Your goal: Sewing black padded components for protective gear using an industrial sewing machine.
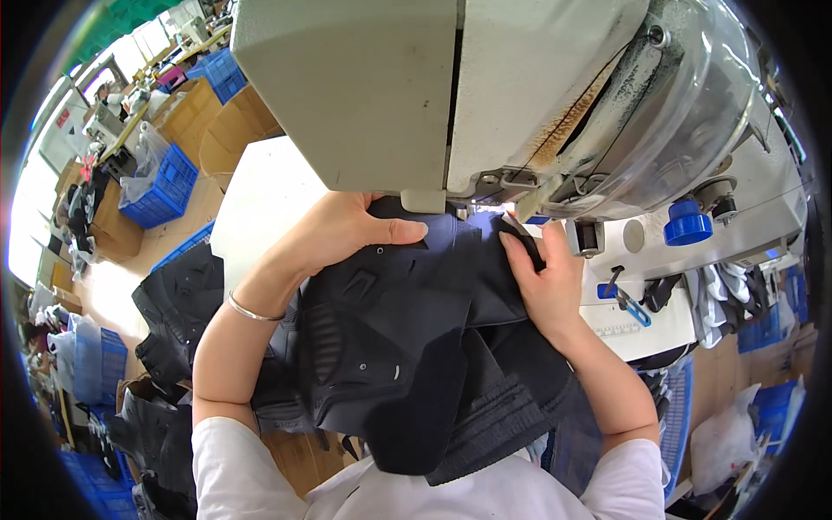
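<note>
A black fabric piece with cut-outs, a ribbed oval patch and small eyelets drapes from the sewing machine down over my lap. Its upper edge lies under the machine head, by the lit needle area. My left hand holds that edge left of the needle, thumb on top, the other fingers mostly hidden behind the machine head. On the right, my right hand pinches the fabric close to the needle, thumb and fingers around its edge. A ribbed black strip hangs at the lower right of the fabric.
A blue-handled tool lies on the white machine table, right of my right hand. A blue knob sits on the machine. More black pieces are piled at left. Blue crates and cardboard boxes stand beyond.
</note>
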`<state>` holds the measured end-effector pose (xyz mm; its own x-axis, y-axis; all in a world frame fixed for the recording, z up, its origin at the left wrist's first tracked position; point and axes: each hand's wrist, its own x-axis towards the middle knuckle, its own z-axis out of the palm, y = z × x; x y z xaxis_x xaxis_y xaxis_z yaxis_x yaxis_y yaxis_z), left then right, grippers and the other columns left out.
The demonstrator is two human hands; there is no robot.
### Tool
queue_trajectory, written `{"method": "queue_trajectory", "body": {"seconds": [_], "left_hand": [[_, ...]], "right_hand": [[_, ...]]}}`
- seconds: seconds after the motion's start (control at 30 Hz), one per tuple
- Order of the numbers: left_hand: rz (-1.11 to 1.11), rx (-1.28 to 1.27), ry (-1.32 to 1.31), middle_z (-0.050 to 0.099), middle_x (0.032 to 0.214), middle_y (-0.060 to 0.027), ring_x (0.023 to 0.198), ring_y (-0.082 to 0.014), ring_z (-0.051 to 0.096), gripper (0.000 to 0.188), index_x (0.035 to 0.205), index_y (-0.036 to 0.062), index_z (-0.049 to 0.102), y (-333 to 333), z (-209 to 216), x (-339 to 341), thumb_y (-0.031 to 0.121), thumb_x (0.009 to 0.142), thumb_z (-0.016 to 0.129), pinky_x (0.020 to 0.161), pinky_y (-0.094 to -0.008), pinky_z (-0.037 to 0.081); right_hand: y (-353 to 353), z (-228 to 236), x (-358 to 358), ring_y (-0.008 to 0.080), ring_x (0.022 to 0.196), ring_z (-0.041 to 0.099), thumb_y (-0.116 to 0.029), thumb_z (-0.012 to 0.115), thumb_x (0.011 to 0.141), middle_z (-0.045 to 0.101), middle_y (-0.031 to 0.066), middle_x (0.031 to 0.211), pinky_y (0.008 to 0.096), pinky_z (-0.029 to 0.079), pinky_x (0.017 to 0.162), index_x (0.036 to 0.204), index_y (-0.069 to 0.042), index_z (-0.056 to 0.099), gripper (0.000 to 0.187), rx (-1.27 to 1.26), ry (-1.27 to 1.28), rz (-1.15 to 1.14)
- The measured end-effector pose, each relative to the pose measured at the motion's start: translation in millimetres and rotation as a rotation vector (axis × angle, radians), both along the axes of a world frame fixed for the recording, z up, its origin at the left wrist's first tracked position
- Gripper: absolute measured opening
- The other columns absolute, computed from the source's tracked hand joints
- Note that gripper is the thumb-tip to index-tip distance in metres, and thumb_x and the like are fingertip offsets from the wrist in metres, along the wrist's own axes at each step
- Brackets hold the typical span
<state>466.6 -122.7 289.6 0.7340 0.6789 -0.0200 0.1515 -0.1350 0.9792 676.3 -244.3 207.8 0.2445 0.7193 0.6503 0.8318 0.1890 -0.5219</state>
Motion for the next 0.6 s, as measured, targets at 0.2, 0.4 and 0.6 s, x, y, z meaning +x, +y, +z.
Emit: {"method": "queue_trajectory", "body": {"seconds": [0.2, 0.4, 0.6], "left_hand": [[0.051, 0.148, 0.079, 0.063, 0.110, -0.0091, 0.105, -0.0188, 0.056, 0.044, 0.113, -0.0012, 0.061, -1, 1, 5, 0.012, 0.074, 0.075, 0.093, -0.0298, 0.043], [0.091, 0.300, 0.176, 0.064, 0.108, -0.0088, 0.105, -0.0198, 0.056, 0.046, 0.111, 0.0011, 0.062, 0, -1, 2, 0.019, 0.072, 0.079, 0.094, -0.0324, 0.042], [0.086, 0.400, 0.108, 0.064, 0.108, -0.0097, 0.105, -0.0212, 0.056, 0.047, 0.110, 0.0013, 0.063, 6, -8, 0, 0.022, 0.071, 0.080, 0.094, -0.0332, 0.042]], "right_hand": [[2, -1, -9, 0.0025, 0.049, 0.038, -0.006, 0.067, 0.084, 0.052, 0.0003, 0.054, 0.0203, 0.029, 0.046, 0.101, -0.003, 0.056, 0.021, 0.046, 0.169, 0.024], [-3, 6, -12, 0.0307, 0.057, 0.061, -0.016, 0.067, 0.083, 0.062, 0.0153, 0.067, 0.0347, 0.044, 0.052, 0.089, 0.000, 0.061, 0.018, -0.159, 0.329, -0.068], [0, 0, -10, 0.0303, 0.059, 0.063, -0.013, 0.068, 0.082, 0.063, 0.0147, 0.069, 0.0331, 0.047, 0.055, 0.097, 0.000, 0.059, 0.022, -0.088, 0.332, -0.037]]}}
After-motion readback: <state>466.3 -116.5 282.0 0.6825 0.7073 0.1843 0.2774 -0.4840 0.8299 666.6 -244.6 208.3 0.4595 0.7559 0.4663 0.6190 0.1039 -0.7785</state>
